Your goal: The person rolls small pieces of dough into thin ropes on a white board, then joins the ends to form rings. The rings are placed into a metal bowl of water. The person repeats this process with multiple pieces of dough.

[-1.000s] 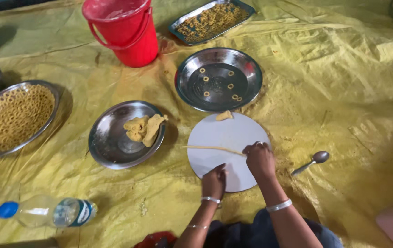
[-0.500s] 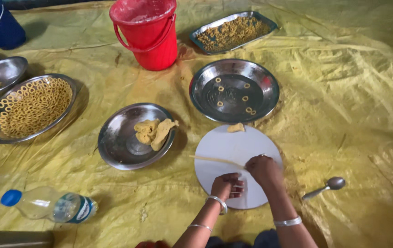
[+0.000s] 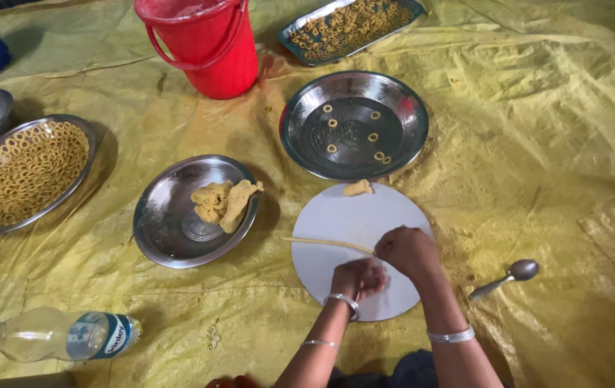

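Both my hands rest on a round white board (image 3: 343,215) lying on the yellow sheet. My right hand (image 3: 406,251) is closed on the end of a thin rolled dough strand (image 3: 325,243) that stretches left across the board. My left hand (image 3: 359,276) sits curled just below it, fingers closed against the board; whether it pinches dough is hidden. A small dough lump (image 3: 358,188) lies at the board's far edge. Beyond it stands a steel plate (image 3: 401,147) with several small dough rings.
A steel bowl (image 3: 164,230) with dough pieces is left of the board. A plate of many rings (image 3: 77,136) sits far left, a red bucket (image 3: 207,50) and a tray of rings (image 3: 300,44) at the back. A spoon (image 3: 506,277) lies right, a plastic bottle (image 3: 49,336) lower left.
The camera view shifted, so everything sits lower and further right in frame. My hands stay on the board with the dough strand; the strand looks little changed.
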